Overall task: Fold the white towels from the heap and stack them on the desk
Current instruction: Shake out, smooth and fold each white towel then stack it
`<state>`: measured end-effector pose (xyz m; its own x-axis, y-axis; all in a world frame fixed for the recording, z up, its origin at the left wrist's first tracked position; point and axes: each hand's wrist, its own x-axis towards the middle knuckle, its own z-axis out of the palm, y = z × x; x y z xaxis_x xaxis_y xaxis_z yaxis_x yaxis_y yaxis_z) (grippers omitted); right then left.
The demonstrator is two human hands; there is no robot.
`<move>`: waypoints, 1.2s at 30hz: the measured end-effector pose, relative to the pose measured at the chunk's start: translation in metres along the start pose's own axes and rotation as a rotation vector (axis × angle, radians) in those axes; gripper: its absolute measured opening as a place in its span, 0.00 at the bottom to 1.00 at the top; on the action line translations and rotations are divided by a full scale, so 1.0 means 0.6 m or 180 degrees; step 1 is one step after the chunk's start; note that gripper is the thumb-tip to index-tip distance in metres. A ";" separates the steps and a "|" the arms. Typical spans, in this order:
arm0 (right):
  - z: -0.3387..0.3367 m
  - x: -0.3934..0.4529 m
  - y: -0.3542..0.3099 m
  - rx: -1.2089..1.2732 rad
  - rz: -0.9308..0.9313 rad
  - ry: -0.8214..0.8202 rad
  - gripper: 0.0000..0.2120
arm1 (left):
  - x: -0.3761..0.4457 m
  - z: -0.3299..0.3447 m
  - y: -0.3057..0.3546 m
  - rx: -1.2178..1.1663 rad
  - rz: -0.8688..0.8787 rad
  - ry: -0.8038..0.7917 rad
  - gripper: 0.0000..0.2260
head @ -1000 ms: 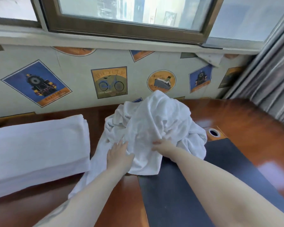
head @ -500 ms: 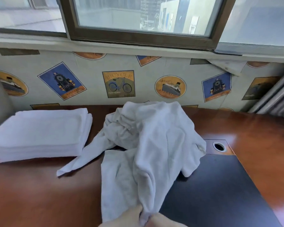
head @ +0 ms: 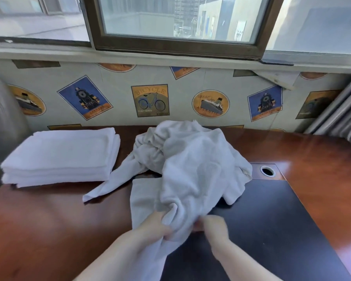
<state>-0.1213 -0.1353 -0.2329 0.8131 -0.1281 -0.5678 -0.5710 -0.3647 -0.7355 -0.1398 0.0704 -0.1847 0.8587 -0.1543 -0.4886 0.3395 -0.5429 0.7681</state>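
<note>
A heap of crumpled white towels (head: 190, 159) lies in the middle of the wooden desk (head: 49, 220). One towel (head: 182, 199) is stretched from the heap toward me. My left hand (head: 156, 226) grips its near end in a bunch. My right hand (head: 213, 226) pinches the same towel just to the right, a little blurred. A stack of folded white towels (head: 61, 155) sits at the back left of the desk.
A black desk mat (head: 272, 230) covers the right front of the desk. A round cable hole (head: 267, 171) sits behind it. A grey chair back (head: 0, 128) stands at far left, curtains (head: 342, 122) at far right, and a papered wall runs behind.
Both hands have drawn back from the heap toward me, pulling one towel out with them. The camera has tilted up and back, showing more of the desk.
</note>
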 end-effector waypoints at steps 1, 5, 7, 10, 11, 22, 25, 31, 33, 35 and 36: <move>-0.012 0.012 -0.025 0.0371 0.0085 0.0402 0.08 | -0.009 -0.001 -0.011 0.0206 -0.0047 -0.0214 0.08; 0.006 -0.008 -0.060 0.1005 -0.0542 0.0406 0.17 | -0.037 0.026 -0.046 0.1606 0.0383 -0.1235 0.12; 0.038 -0.023 -0.051 0.0562 -0.0666 0.0335 0.12 | -0.044 0.053 -0.046 0.1188 0.0390 -0.1334 0.11; 0.051 -0.062 -0.015 0.0535 -0.0532 -0.0050 0.02 | -0.024 0.061 -0.062 -0.0494 0.0036 -0.0031 0.18; 0.048 -0.076 0.005 0.0478 -0.0465 -0.0291 0.03 | -0.011 0.053 -0.071 -0.0754 -0.0066 0.0811 0.15; -0.025 -0.146 0.075 -0.0100 -0.0310 -0.0520 0.08 | 0.018 0.097 -0.073 -0.2767 -0.0713 0.1907 0.11; -0.087 -0.091 0.026 0.0176 -0.0649 0.0137 0.05 | 0.010 0.098 -0.016 -0.2668 -0.0147 0.1736 0.09; -0.234 -0.026 -0.096 0.1404 -0.1451 0.1050 0.05 | 0.000 0.156 0.193 -0.2057 0.1672 0.0696 0.12; -0.257 -0.023 -0.070 0.1556 -0.1424 0.0725 0.17 | 0.003 0.198 0.241 -0.1791 0.2052 -0.0218 0.17; -0.259 -0.031 -0.008 0.1370 -0.1341 0.0768 0.23 | 0.015 0.239 0.249 -0.1420 0.1836 -0.0298 0.24; -0.255 -0.036 0.029 0.1211 -0.1363 0.0975 0.24 | 0.026 0.253 0.236 -0.1222 0.1603 0.0066 0.23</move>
<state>-0.1313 -0.2800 -0.1767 0.9410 -0.3216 -0.1056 -0.1437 -0.0970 -0.9849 -0.1365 -0.1341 -0.1464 0.9550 -0.2957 -0.0233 0.0019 -0.0724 0.9974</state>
